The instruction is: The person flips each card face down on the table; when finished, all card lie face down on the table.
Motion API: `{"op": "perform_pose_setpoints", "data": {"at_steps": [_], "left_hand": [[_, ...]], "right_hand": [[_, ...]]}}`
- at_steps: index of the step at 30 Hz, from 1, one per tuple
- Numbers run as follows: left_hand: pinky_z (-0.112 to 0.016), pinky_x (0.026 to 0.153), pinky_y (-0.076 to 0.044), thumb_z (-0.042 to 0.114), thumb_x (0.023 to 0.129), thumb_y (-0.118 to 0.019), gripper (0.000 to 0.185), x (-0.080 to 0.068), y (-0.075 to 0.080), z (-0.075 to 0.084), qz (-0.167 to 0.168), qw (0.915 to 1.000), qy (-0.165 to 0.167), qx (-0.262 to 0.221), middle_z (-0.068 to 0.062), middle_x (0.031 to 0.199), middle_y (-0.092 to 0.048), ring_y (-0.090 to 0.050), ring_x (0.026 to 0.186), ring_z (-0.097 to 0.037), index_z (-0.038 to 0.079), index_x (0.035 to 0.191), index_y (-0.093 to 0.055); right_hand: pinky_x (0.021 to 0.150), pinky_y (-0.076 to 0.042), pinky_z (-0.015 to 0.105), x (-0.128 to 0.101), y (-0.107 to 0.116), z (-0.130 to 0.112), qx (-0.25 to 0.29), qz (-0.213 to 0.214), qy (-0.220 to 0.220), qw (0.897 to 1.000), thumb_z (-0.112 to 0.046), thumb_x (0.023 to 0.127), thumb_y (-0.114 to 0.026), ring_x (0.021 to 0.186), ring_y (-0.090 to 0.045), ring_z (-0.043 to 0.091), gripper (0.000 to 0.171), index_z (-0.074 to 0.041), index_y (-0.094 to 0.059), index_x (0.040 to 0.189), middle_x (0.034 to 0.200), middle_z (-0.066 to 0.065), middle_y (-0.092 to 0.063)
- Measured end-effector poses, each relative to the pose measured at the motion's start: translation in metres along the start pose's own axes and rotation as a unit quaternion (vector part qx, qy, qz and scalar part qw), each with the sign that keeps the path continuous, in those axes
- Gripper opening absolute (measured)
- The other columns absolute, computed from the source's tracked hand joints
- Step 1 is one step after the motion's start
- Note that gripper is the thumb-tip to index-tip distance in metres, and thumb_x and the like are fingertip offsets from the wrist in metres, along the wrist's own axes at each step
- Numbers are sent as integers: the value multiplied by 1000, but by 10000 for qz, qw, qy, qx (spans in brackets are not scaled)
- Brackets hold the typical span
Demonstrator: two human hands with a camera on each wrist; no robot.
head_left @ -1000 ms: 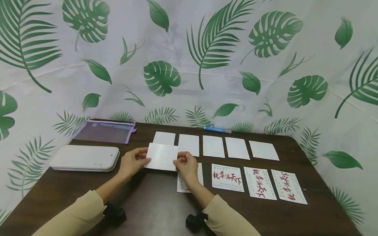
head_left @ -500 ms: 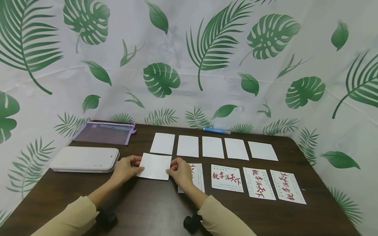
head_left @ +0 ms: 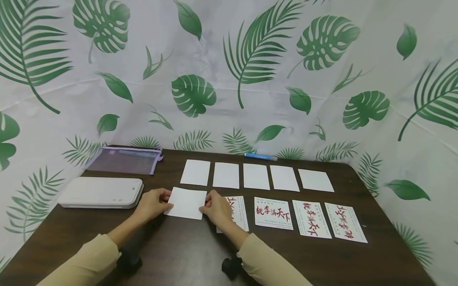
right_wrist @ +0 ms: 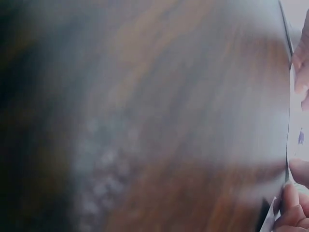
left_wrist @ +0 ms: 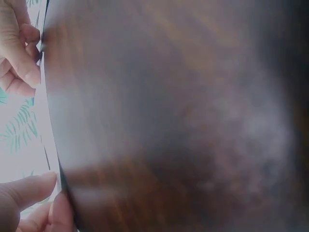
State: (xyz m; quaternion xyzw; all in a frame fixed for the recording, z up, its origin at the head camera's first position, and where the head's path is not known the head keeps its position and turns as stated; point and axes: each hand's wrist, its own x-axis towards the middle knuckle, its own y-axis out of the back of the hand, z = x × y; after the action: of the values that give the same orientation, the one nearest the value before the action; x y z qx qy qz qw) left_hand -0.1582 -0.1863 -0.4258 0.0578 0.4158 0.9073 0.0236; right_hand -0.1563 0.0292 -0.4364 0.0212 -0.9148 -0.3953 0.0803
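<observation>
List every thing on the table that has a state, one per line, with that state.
Blank sheet: held low over the table, pinched at both side edges.
Left hand: pinches its left edge.
Right hand: pinches its right edge.
Blank cards: five, flat in a row.
Printed cards: face up, flat.
Mesh pouch: lying flat.
White device: lid closed.

Red brush characters 桃李满天下 on the printed card (head_left: pixel 273 213) second to the right of the right hand's fingers (head_left: pixel 209 198), readable upright; same red characters on two further cards (head_left: pixel 311 224) (head_left: pixel 345 227) farther right, turned sideways; partly covered red strokes on the card (head_left: pixel 237 210) under that hand; small grey print lines on each, too small to read.
</observation>
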Motion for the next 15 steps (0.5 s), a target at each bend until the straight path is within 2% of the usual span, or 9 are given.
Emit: {"op": "perform_pose_setpoints", "data": {"at_steps": [9, 12, 15], "left_hand": [[-34, 63, -43, 12, 72, -77, 33, 6, 6, 5, -234, 9990, -45, 379, -6, 83, -65, -58, 76, -20, -1, 100, -65], [-35, 63, -43, 12, 72, -76, 32, 7, 7, 9, -232, 9990, -38, 383, -7, 83, -65, -58, 76, -20, -1, 99, -64], [-33, 64, -44, 13, 75, -75, 33, 10, 7, 18, -138, 9996, -135, 223, -8, 86, -65, -58, 77, -20, -2, 103, -64]], "right_hand": [[48, -35, 22, 3, 3, 0, -178, -32, 287, 9994, -14, 72, -80, 55, -47, 8, 28, -7, -57, 88, 64, -3, -58], [48, -35, 21, 6, 11, 5, 132, 88, 499, 9986, -13, 76, -77, 54, -45, 7, 25, -5, -59, 91, 63, -1, -56], [50, -37, 19, 11, 29, 13, 635, 290, 544, 9961, -11, 79, -74, 55, -44, 7, 20, -2, -61, 92, 66, 1, -55]]}}
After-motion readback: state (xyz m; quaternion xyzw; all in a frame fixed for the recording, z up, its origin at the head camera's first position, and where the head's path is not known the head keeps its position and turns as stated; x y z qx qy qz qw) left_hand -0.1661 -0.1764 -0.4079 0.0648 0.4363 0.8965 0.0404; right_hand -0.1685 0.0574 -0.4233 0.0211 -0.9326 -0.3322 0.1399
